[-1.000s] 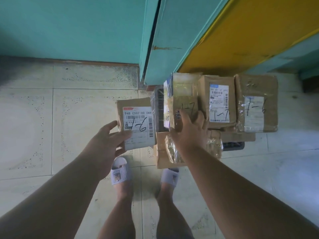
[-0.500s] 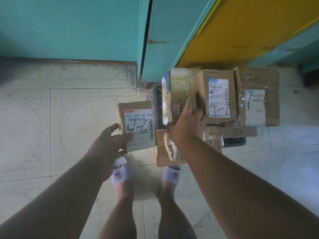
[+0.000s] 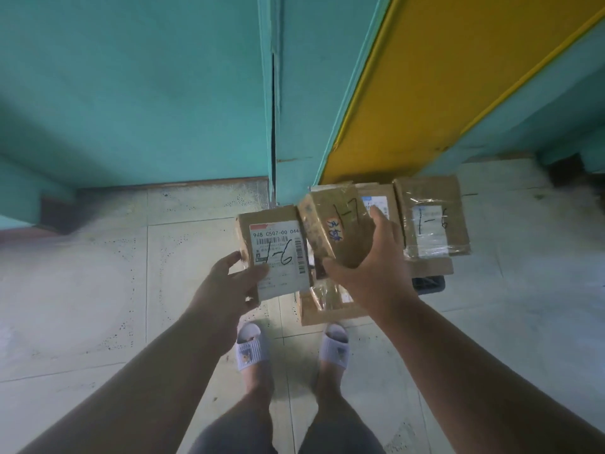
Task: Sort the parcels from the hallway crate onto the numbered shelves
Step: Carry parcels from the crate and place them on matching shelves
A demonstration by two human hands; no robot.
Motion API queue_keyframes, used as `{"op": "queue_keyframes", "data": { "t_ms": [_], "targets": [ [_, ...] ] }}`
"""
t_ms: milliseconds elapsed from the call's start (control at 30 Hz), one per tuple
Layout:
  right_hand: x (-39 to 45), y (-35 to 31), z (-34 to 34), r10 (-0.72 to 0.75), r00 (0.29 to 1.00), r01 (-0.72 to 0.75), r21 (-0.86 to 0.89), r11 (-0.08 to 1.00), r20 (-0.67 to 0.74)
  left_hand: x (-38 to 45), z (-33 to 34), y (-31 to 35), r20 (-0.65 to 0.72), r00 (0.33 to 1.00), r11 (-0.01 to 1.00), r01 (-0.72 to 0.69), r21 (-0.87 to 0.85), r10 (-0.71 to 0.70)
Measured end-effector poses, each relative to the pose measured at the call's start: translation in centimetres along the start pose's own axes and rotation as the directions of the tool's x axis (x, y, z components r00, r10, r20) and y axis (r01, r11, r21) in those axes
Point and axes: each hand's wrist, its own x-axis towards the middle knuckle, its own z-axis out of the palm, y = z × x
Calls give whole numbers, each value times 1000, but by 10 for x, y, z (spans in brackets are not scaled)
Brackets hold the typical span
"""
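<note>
My left hand (image 3: 232,283) grips a small cardboard parcel (image 3: 278,244) with a white label marked "1-6". My right hand (image 3: 376,267) holds a second cardboard parcel (image 3: 334,224) marked "1-7", tilted and lifted clear of the pile. The two held parcels nearly touch. Behind them stands a taped parcel (image 3: 432,217) marked "1-6", and another labelled parcel (image 3: 376,201) shows partly behind my right hand. A dark crate (image 3: 429,285) peeks out under the pile, with a flat parcel (image 3: 327,306) at its front.
Teal doors (image 3: 163,93) rise ahead, with a narrow gap (image 3: 272,119) between them. A yellow panel (image 3: 425,77) slants up to the right. My feet in white sandals (image 3: 252,348) stand on the pale tiled floor (image 3: 82,290), just before the pile.
My right hand has lifted the "1-7" parcel out of the pile and turned it so the writing faces up. The view has tilted up. My left hand still holds its parcel.
</note>
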Motion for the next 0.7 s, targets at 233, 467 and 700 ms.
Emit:
{"op": "queue_keyframes", "data": {
  "t_ms": [233, 467, 700],
  "targets": [
    [-73, -55, -95, -37, 995, 34, -32, 999, -91, -85, 23, 58, 145, 985, 995, -86, -51, 93],
    [-138, -80, -146, 6, 983, 28, 185, 982, -182, -142, 37, 97, 301, 937, 983, -186, -3, 179],
    [-181, -44, -210, 94, 948, 80, 515, 854, -304, -181, 95, 112, 440, 870, 953, -288, 92, 221]
  ]
}}
